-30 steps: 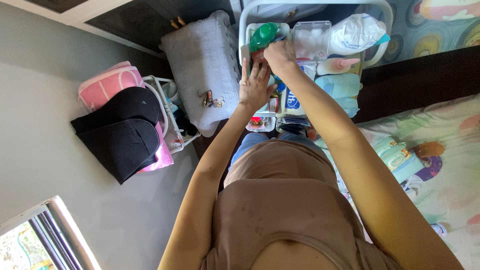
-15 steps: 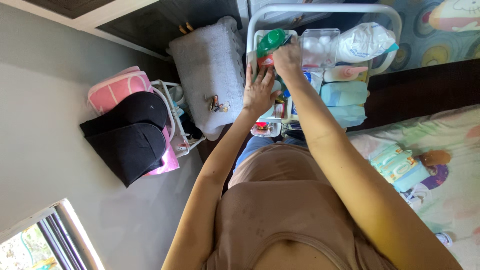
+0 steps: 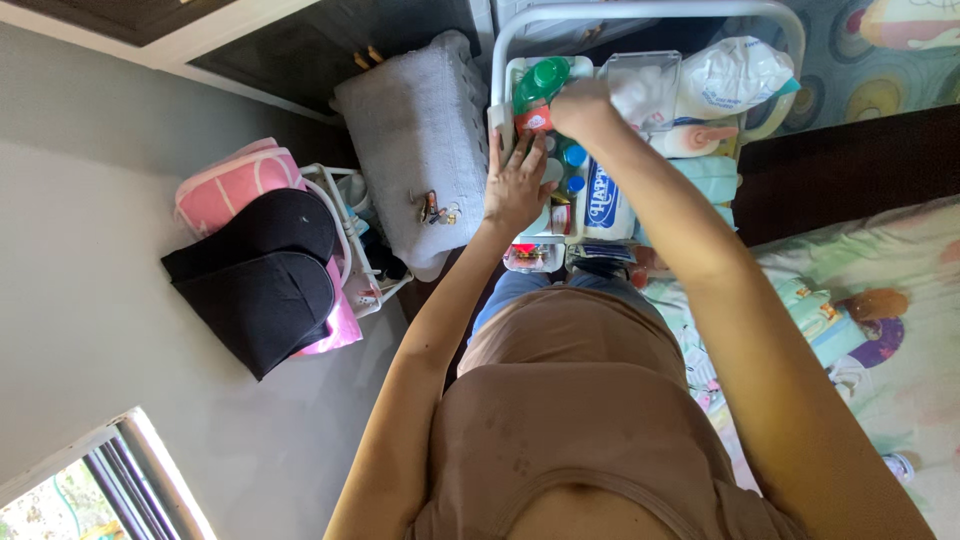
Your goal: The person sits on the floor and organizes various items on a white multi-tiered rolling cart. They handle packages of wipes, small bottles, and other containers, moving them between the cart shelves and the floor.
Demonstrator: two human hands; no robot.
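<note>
My left hand (image 3: 515,180) lies flat with fingers spread against the near side of a white trolley (image 3: 640,10), its fingertips by a green bottle (image 3: 540,82) with a red label. My right hand (image 3: 583,105) is curled, knuckles up, over the trolley's top tray, right beside a clear plastic box (image 3: 648,85) of white cotton balls. Its fingers point down among the items, and what they touch is hidden. A white pack with blue print (image 3: 603,200) lies below the right wrist.
The tray also holds a white plastic bag (image 3: 735,70) and a bottle with a pink cap (image 3: 700,135). A grey towel-covered basket (image 3: 415,150) with keys (image 3: 435,210) stands left of the trolley, then black bags (image 3: 260,270). A patterned bed (image 3: 900,300) lies right.
My right hand has shifted slightly toward the clear box, uncovering the white pack with blue print. My left hand has stayed flat in place. The view has moved a little.
</note>
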